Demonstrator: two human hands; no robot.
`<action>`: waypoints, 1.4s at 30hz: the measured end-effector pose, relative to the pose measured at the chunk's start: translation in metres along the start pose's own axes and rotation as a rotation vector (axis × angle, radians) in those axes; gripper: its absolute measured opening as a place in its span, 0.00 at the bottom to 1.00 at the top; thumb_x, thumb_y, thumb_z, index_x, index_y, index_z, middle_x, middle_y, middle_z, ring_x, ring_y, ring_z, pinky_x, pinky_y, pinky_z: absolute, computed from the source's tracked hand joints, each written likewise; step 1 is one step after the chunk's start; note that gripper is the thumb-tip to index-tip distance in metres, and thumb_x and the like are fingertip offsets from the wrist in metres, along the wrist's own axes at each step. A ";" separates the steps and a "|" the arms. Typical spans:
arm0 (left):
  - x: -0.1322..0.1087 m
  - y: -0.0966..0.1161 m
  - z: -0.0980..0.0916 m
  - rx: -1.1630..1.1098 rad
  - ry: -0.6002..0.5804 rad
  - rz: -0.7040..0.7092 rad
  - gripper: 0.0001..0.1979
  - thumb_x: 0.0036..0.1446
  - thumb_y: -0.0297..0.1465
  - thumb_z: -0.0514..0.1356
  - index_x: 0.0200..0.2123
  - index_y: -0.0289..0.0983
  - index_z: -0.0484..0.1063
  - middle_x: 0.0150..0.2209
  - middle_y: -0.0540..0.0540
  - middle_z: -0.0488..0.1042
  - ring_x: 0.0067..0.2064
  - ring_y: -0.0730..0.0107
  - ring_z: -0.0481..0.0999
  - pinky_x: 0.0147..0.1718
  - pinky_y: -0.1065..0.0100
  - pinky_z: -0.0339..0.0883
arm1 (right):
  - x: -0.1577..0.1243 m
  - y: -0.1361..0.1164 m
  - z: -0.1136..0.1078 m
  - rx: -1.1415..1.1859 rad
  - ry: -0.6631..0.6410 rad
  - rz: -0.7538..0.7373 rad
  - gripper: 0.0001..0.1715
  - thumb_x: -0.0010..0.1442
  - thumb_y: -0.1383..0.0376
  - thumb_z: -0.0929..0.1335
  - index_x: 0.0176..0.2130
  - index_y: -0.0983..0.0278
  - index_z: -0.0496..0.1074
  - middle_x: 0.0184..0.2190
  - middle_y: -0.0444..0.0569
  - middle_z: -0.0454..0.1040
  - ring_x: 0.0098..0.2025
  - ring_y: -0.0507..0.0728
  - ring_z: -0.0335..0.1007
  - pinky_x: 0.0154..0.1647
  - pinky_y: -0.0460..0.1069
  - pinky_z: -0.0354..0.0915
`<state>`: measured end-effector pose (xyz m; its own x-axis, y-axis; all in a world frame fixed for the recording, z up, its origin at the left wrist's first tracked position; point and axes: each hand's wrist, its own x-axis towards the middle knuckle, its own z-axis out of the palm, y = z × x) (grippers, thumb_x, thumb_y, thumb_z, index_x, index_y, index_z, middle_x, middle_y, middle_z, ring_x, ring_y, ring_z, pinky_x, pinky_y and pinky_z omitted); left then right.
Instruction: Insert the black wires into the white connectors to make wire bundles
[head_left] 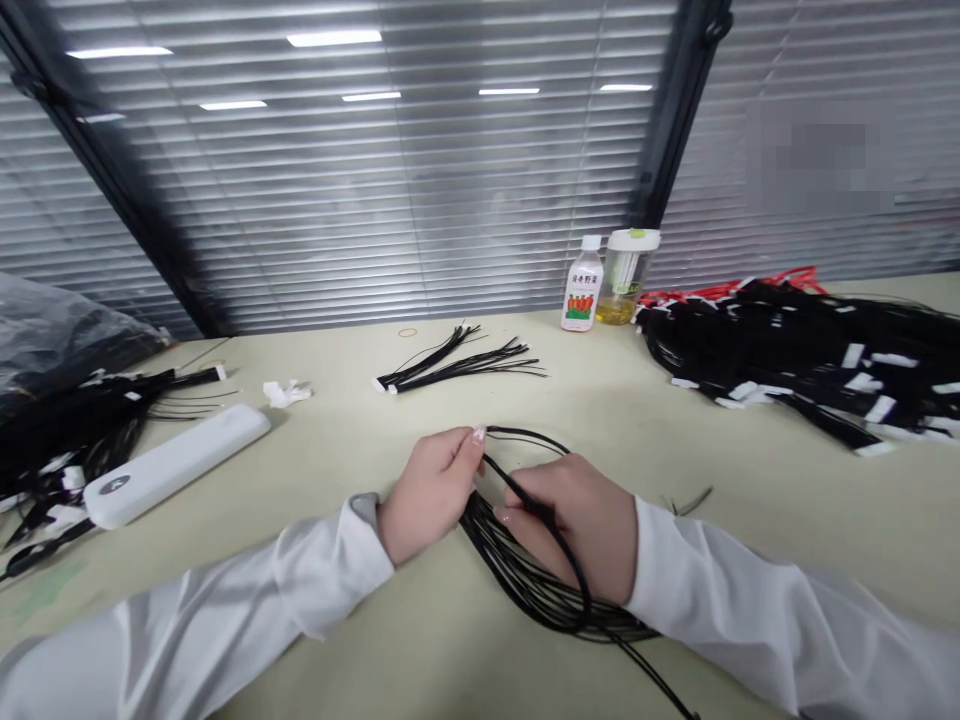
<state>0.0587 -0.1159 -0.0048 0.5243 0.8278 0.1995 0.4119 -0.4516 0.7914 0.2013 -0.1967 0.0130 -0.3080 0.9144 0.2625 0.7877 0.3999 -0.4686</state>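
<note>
My left hand (435, 490) is closed, thumb pressed on top, round one end of a bundle of thin black cables (517, 590). Looped over on itself, the bundle hangs down and to the right from that grip. My right hand (577, 520) has its fingers curled round the cables in the middle of the loop, with one thicker strand passing over the fingers. Loose cable ends trail out below the right wrist toward the bottom edge. Whatever lies inside each fist is hidden.
Two short black wire bundles with white connectors (465, 368) lie beyond my hands. A long white device (176, 465) and dark cables (52, 430) are at left. A bottle (583, 285), a lidded cup (627, 275) and a large pile of black cables (795, 345) stand at the right back.
</note>
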 end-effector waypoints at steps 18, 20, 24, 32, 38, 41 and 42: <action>0.007 0.010 -0.005 -0.110 -0.203 -0.230 0.22 0.52 0.48 0.46 0.21 0.36 0.61 0.11 0.55 0.55 0.10 0.78 0.58 0.08 0.77 0.49 | 0.001 -0.004 -0.003 0.095 -0.141 0.041 0.15 0.57 0.69 0.58 0.21 0.65 0.64 0.13 0.40 0.64 0.17 0.46 0.56 0.21 0.43 0.51; 0.004 0.010 -0.001 -0.082 -0.118 -0.193 0.22 0.53 0.47 0.46 0.21 0.35 0.62 0.12 0.55 0.55 0.11 0.79 0.58 0.09 0.76 0.49 | 0.001 -0.007 -0.002 0.107 -0.132 0.051 0.14 0.56 0.69 0.59 0.21 0.66 0.65 0.12 0.40 0.64 0.16 0.46 0.56 0.22 0.43 0.51; 0.001 0.010 0.002 -0.020 -0.008 -0.064 0.22 0.55 0.44 0.46 0.19 0.34 0.62 0.16 0.53 0.57 0.18 0.80 0.58 0.16 0.77 0.52 | 0.003 -0.008 0.001 0.097 -0.110 0.057 0.15 0.54 0.70 0.60 0.19 0.66 0.64 0.12 0.41 0.64 0.16 0.46 0.55 0.21 0.43 0.50; 0.000 0.009 0.002 -0.047 -0.013 -0.040 0.22 0.56 0.44 0.44 0.20 0.34 0.62 0.17 0.53 0.58 0.19 0.79 0.58 0.19 0.77 0.53 | 0.003 -0.001 0.017 -0.087 0.023 0.023 0.12 0.52 0.69 0.60 0.20 0.65 0.65 0.14 0.41 0.64 0.17 0.46 0.55 0.21 0.43 0.48; 0.000 0.002 0.003 -0.165 -0.026 -0.119 0.22 0.55 0.47 0.45 0.23 0.35 0.61 0.14 0.55 0.55 0.13 0.80 0.57 0.12 0.76 0.50 | 0.000 0.005 0.007 -0.433 0.003 0.056 0.11 0.52 0.64 0.61 0.22 0.63 0.68 0.18 0.46 0.70 0.21 0.52 0.65 0.23 0.46 0.50; 0.000 0.000 0.004 -0.218 -0.039 -0.148 0.22 0.53 0.49 0.46 0.24 0.36 0.61 0.13 0.56 0.54 0.11 0.79 0.58 0.10 0.77 0.49 | 0.000 0.004 -0.002 -0.583 -0.045 0.110 0.10 0.52 0.65 0.61 0.23 0.63 0.68 0.21 0.49 0.72 0.23 0.56 0.68 0.22 0.47 0.49; 0.000 0.000 0.004 -0.223 -0.034 -0.152 0.22 0.53 0.49 0.46 0.23 0.36 0.61 0.12 0.56 0.54 0.11 0.79 0.58 0.10 0.77 0.49 | 0.000 0.003 -0.005 -0.620 -0.074 0.129 0.10 0.52 0.65 0.61 0.24 0.63 0.68 0.21 0.50 0.73 0.24 0.57 0.69 0.21 0.47 0.49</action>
<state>0.0615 -0.1172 -0.0065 0.4953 0.8672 0.0518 0.3158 -0.2353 0.9192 0.2061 -0.1954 0.0157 -0.2088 0.9636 0.1673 0.9765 0.1962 0.0888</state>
